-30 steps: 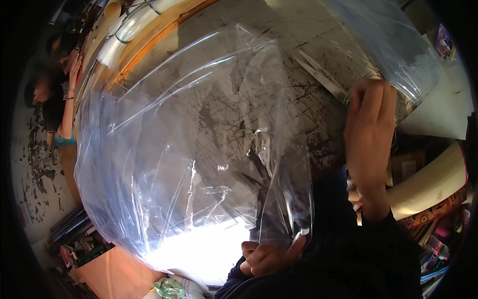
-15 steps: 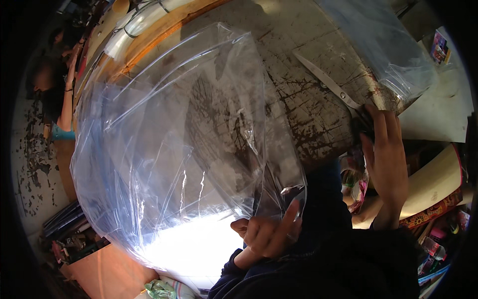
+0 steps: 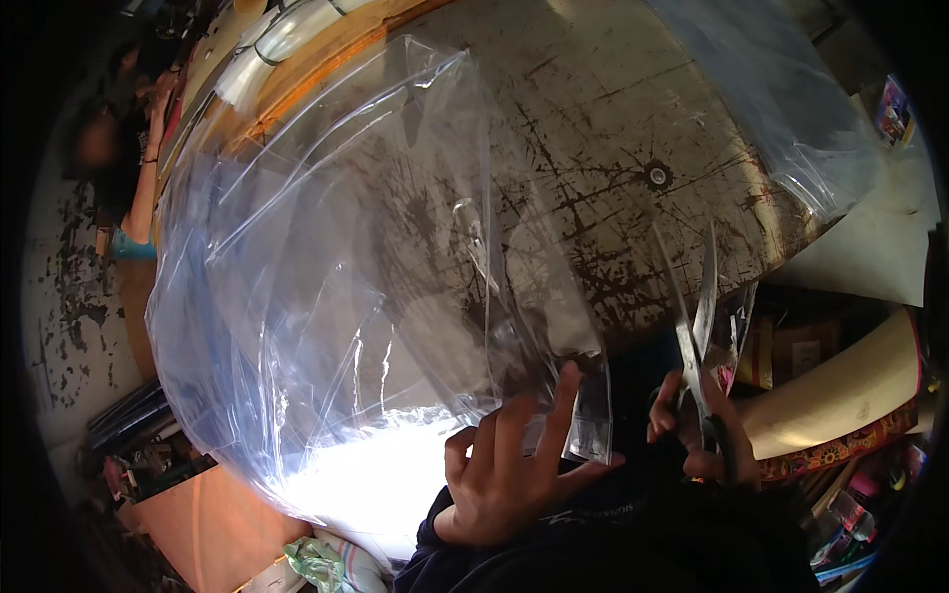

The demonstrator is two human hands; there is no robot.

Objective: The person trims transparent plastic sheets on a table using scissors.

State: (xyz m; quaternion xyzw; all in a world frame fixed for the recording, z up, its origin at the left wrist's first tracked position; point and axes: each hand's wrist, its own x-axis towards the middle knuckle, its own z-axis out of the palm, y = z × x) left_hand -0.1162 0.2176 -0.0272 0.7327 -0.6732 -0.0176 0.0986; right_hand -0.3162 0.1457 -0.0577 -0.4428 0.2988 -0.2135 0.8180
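Observation:
A large, crinkled sheet of clear plastic (image 3: 326,247) is spread over a scratched, worn table (image 3: 613,119). My left hand (image 3: 504,460) grips its near right edge. The index finger reaches forward over the film, and the thumb shows on the other side of the edge. To the right, my right hand (image 3: 707,435) has its fingers round the dark handles of a pair of scissors (image 3: 696,336). The blades are spread apart and point away from me, with a gap between them and the plastic's edge.
Another folded clear plastic sheet (image 3: 781,109) hangs over the table's far right. Rolled cream material (image 3: 840,390) lies at the right, above assorted clutter. An orange-brown panel (image 3: 217,524) stands lower left. At the far left shows another person's arm (image 3: 148,178).
My right hand has lifted the scissors off the table, drawn them closer to me and parted the blades. My left hand has shifted, its fingers spreading more along the plastic's edge.

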